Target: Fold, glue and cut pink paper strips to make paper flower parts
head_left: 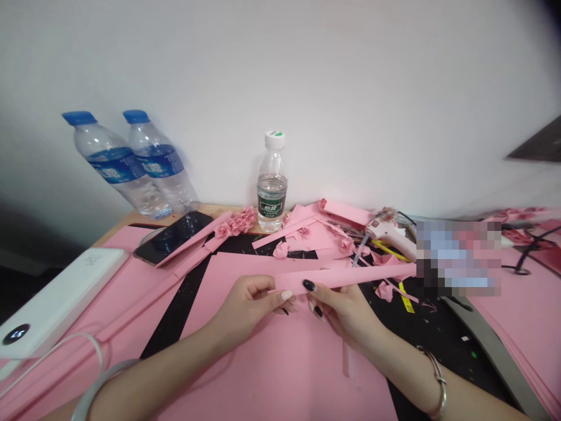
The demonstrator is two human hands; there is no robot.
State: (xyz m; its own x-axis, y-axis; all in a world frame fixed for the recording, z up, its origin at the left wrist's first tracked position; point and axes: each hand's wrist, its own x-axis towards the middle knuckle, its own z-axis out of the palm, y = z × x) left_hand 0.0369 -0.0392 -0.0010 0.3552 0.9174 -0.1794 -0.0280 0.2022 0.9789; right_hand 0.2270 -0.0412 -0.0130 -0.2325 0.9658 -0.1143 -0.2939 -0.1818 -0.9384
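A long pink paper strip (363, 275) is held crosswise above the desk between my two hands. My left hand (258, 295) pinches its left end between thumb and fingers. Just to the right, my right hand (337, 304) grips the same strip, its dark-nailed thumb on the front and fingers behind. The strip runs off to the right toward a blurred patch. Under both hands lies a large pink paper sheet (280, 362). A narrow pink piece (347, 356) shows below my right hand.
A pale pink glue gun (392, 237) lies among paper scraps and folded paper flowers (342, 240). Bottles (272, 199) (153, 158) stand by the wall. A phone (175, 237) and a white power bank (65, 298) with a cable are at left. Stacked pink sheets (526, 316) lie at right.
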